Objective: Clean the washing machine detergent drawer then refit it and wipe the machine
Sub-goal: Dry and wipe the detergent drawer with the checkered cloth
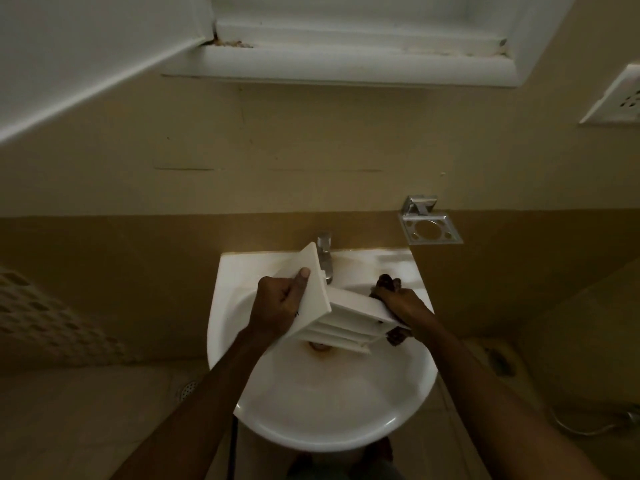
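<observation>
The white detergent drawer (346,317) is held over the white sink (322,403), turned on its side with its flat front panel at the left. My left hand (280,303) grips that front panel, thumb on its face. My right hand (401,303) is at the drawer's rear end, closed on a dark cloth (386,284) pressed against the drawer. The drawer's ribbed compartments face down toward the drain (320,346), which has a rusty stain around it.
A chrome tap (325,254) stands at the sink's back, just behind the drawer. A metal holder (429,226) is fixed to the wall at the right. A floor drain (188,388) lies left of the sink, a hose (588,424) at the lower right.
</observation>
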